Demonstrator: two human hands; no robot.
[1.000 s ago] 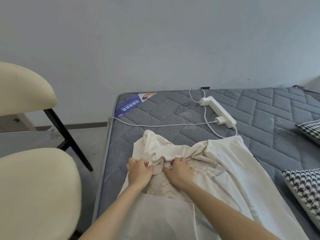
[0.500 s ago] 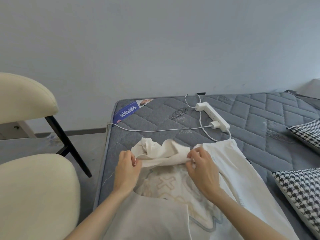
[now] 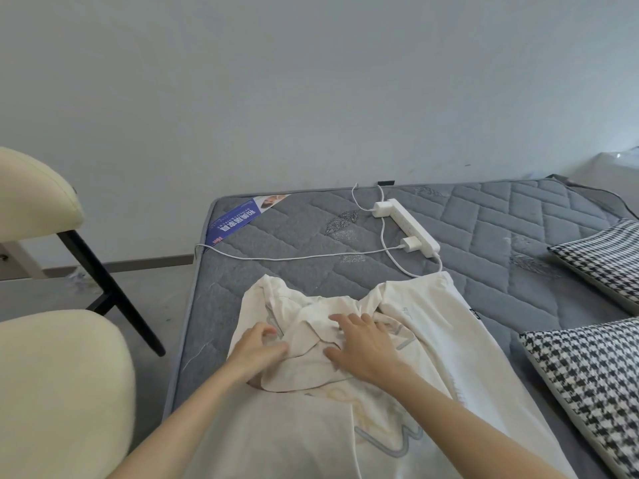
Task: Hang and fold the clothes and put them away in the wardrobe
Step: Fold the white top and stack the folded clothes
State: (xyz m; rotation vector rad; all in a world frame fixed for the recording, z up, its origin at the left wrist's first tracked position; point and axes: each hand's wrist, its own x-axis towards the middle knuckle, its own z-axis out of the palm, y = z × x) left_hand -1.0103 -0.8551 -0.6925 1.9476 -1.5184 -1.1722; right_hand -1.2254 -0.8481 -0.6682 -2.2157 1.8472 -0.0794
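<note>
**Mid-fold on the cream top, and that cable is bugging me**

The cream top (image 3: 432, 323) is spread on the grey mattress (image 3: 501, 236), on the near side of the white power strip (image 3: 408, 224). Its far hem comes almost up to the strip's near end.

The left hand (image 3: 257, 350) is near and left of the strip. Its fingers are curled in, pinching a bunched fold. The right hand (image 3: 363, 344), straight in front of the strip, lies flat with fingers spread, pressing down the crumpled middle.

I'd say this is the smoothing-out stage, with no clean fold yet.

What worries me:
- White cables (image 3: 294, 259) come off the strip, and one seems to run right to the far hem. Tug the fabric toward you and it could snag and drag the strip along.
- Pressing on that lump may just set the wrinkles, so the fold comes out thick and lopsided.
- The side of the top left of the strip sits near the mattress edge, so a hard pull could slide it off.
</note>
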